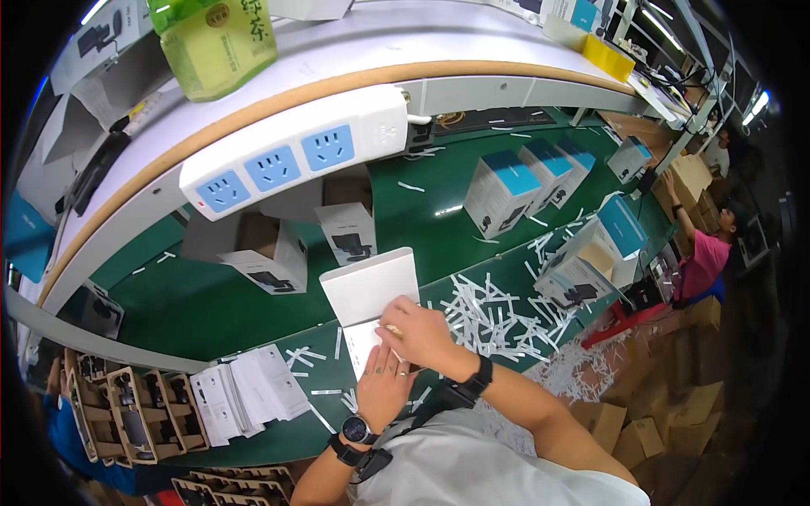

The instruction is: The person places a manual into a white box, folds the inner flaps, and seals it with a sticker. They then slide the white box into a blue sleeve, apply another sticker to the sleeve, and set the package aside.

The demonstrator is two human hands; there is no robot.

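White box (371, 291) lay on the green bench (434, 291) before the person, lid raised but not folded down. Left hand (384, 385) pressed on it with fingers extended, gripping nothing visible; right hand (415, 336) had its fingers bent close together, any hold undeterminable.

Over my feed I see the small box (371, 287) on the table (278, 438) between booklets (253, 392) on its left and heaped paper strips (489, 316) on its right, cartons (498, 198) behind the strips.
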